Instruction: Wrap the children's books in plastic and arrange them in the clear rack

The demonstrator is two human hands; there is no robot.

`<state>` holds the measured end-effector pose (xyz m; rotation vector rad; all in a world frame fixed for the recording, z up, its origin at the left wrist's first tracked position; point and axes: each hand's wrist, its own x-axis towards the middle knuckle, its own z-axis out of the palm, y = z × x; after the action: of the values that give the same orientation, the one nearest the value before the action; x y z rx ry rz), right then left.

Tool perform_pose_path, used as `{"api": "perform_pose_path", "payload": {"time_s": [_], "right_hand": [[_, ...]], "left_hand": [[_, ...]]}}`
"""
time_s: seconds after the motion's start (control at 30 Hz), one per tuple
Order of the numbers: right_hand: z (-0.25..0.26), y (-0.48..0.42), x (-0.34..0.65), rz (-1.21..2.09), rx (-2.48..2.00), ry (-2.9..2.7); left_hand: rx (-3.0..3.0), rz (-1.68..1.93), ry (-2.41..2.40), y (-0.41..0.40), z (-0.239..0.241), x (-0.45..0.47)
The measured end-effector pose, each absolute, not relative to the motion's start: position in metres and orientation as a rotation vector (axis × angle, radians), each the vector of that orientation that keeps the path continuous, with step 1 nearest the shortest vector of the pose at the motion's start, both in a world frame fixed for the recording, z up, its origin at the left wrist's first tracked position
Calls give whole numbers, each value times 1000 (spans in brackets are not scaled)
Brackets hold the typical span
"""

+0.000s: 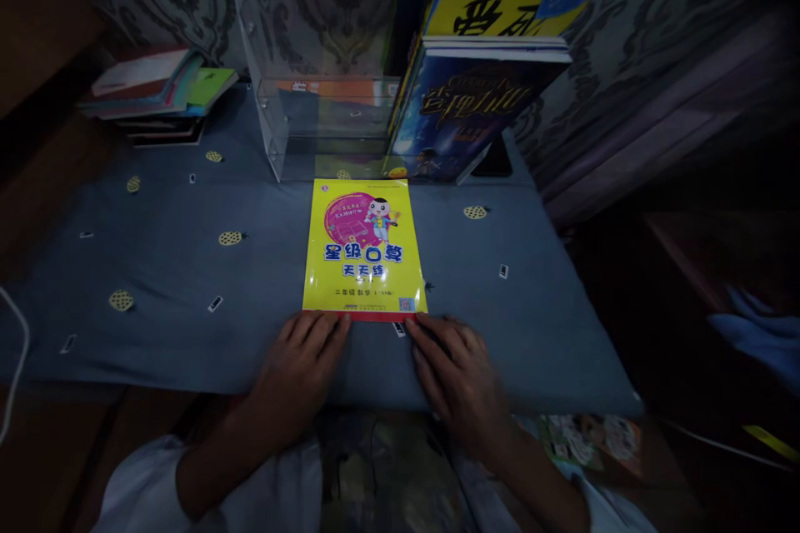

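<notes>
A yellow workbook (pixel 359 283) with a pink circle and a cartoon child on its cover lies flat on the blue tablecloth. A strip of red shows along its near edge. My left hand (pixel 300 362) has its fingers bent at the near left corner, thumb tip on the red strip. At the near right corner, my right hand (pixel 462 366) touches the same edge with its fingertips. Both hands hold the book by this edge, though the undersides of the fingers are hidden.
Behind the workbook stands a clear acrylic rack (pixel 268 125), with upright books (pixel 462 108) on its right side. A stack of thin books (pixel 150 87) lies at the back left. The cloth-covered table (pixel 531 325) ends close to my forearms. A white cable (pixel 18 341) hangs at the left edge.
</notes>
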<state>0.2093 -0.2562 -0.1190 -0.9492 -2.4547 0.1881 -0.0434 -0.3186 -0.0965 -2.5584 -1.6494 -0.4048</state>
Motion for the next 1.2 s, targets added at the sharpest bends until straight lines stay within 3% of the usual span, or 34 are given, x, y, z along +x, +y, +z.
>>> {"api": "perform_pose_path", "payload": {"time_s": [0.43, 0.8, 1.2], "right_hand": [[-102, -252, 203, 215, -929, -2437], [-92, -245, 119, 717, -543, -2826], [-112, -247, 168, 550, -740, -2774]], "left_hand": [[-2541, -477, -1773, -329, -105, -60], [-2504, -635, -1706, -321, -102, -60], [-2490, -573, -1670, -320, -98, -62]]}}
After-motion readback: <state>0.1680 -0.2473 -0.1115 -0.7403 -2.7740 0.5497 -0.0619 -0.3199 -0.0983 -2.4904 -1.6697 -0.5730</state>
